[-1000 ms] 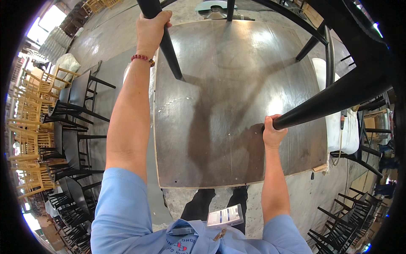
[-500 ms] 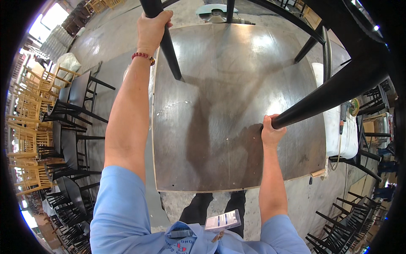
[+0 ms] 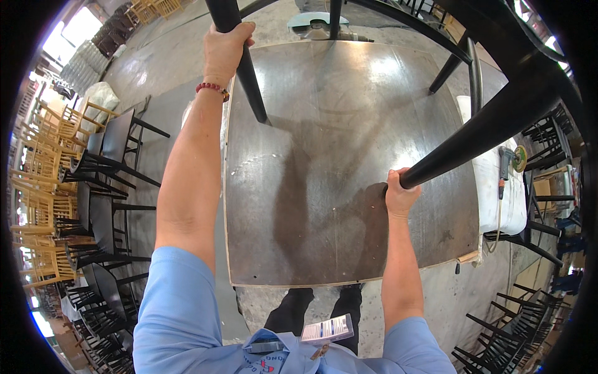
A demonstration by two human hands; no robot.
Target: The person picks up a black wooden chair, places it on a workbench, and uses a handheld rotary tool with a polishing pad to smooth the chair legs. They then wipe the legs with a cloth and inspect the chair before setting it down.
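Note:
A black wooden chair [image 3: 492,134] stands tilted over a broad, dark sheet-topped table [image 3: 349,249], filling the upper right of the view. My left hand [image 3: 228,52] is wrapped round one of its tapered legs at the far left, well above the leg's tip, which comes down at the tabletop. Lower and to the right, my right hand [image 3: 403,193] grips the narrow end of another thick leg. That leg rises toward the seat at the right edge. Part of the chair is cut off by the top of the picture.
Beyond the table's far edge sits a machine with a pale blue-green guard [image 3: 309,28]. A hand-held disc grinder [image 3: 506,165] lies on a white padded surface at right, its hose hanging down. Black chairs [image 3: 115,140] and stacked unpainted chairs [image 3: 47,193] crowd the left; more black chairs [image 3: 507,324] stand lower right.
The chair has shifted slightly left in the view, most visibly its upper right part. Both hands keep their hold on the same legs, and the view has moved a little.

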